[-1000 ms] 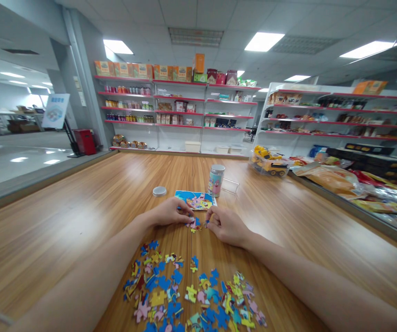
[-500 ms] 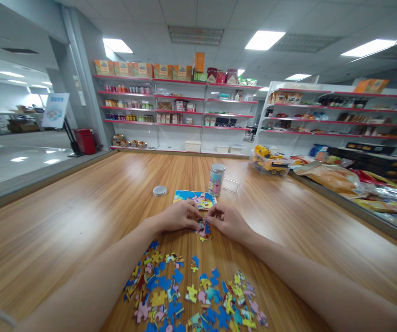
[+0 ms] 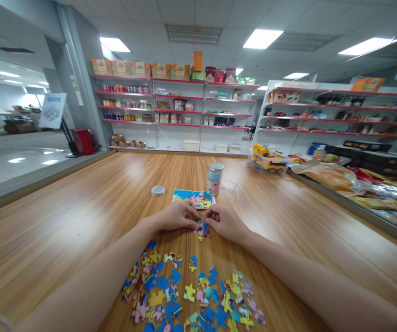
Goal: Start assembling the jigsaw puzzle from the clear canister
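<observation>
A small patch of joined puzzle pieces (image 3: 202, 230) lies on the table between my hands. My left hand (image 3: 181, 215) rests at its left edge, thumb and fingers curled in and pressed on the pieces. From the right, my right hand (image 3: 222, 221) pinches a puzzle piece at the upper right of the patch; the fingertips mostly cover that piece. Just beyond the hands lies a colourful cartoon picture sheet (image 3: 195, 198). Nearer to me, many loose puzzle pieces (image 3: 164, 281) in blue, yellow and pink are scattered between my forearms.
A printed tin (image 3: 215, 179) with a metal top stands behind the picture sheet's right end, beside a thin clear frame (image 3: 229, 184). A round silver lid (image 3: 158, 190) lies to the left. Farther right are a clear bin (image 3: 267, 162) of yellow toy trucks and packaged snacks (image 3: 330, 177).
Both hands stay at the joined patch with only slight finger movement. The whole view has shifted a little; the loose pieces lie as before.
</observation>
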`<state>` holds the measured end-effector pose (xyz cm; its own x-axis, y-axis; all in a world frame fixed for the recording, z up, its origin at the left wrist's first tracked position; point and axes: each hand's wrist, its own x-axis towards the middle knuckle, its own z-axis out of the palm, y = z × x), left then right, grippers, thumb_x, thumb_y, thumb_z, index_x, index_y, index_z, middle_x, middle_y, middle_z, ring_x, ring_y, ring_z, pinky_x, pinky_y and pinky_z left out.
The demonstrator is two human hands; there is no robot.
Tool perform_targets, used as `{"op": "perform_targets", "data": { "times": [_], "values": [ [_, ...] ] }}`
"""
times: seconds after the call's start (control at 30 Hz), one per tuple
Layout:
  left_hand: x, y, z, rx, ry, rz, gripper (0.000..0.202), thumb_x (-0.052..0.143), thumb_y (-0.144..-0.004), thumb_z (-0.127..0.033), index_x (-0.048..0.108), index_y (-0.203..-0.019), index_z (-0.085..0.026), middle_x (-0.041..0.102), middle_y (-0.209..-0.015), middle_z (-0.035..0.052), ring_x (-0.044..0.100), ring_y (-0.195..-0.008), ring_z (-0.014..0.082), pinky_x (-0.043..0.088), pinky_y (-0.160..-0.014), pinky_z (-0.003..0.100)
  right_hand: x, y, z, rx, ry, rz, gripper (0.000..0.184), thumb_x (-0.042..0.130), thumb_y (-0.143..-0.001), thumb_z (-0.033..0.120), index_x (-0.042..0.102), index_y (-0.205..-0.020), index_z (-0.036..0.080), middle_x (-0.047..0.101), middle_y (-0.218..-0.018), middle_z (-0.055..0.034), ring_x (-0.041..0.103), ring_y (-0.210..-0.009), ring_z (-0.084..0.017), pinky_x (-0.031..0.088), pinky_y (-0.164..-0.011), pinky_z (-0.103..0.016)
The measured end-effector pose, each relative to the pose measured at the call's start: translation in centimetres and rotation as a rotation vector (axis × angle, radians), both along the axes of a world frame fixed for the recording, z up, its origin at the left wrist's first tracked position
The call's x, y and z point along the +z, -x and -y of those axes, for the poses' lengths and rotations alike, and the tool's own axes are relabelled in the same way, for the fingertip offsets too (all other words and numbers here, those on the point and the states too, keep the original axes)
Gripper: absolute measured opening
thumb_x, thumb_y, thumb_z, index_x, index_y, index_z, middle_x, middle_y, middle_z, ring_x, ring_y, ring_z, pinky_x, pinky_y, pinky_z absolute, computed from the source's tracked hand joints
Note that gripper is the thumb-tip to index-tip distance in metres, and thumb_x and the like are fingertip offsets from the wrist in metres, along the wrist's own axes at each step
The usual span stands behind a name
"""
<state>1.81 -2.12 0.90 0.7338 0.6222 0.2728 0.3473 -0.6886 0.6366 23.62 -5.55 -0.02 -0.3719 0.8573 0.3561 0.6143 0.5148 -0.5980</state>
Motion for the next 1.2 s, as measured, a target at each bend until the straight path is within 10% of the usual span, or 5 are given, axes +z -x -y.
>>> {"op": "perform_targets", "data": {
  "times": [1.2],
  "values": [
    [-0.27,0.25,0.14,-0.018,-0.061,-0.019,0.025,0.077,-0.077,-0.033,0.077,-0.1,-0.023,0.059,-0.09,0.0028,0.056,-0.084,0.0158,0.044,-0.077,0.026,0.28,0.25,0.28,0.003,-0.038,0.032,0.008,0.063,-0.077,0.018,0.071,-0.075,0.018,0.067,-0.071,-0.0011,0.057,-0.061,-0.012,0.038,-0.056,-0.022]
  ]
}}
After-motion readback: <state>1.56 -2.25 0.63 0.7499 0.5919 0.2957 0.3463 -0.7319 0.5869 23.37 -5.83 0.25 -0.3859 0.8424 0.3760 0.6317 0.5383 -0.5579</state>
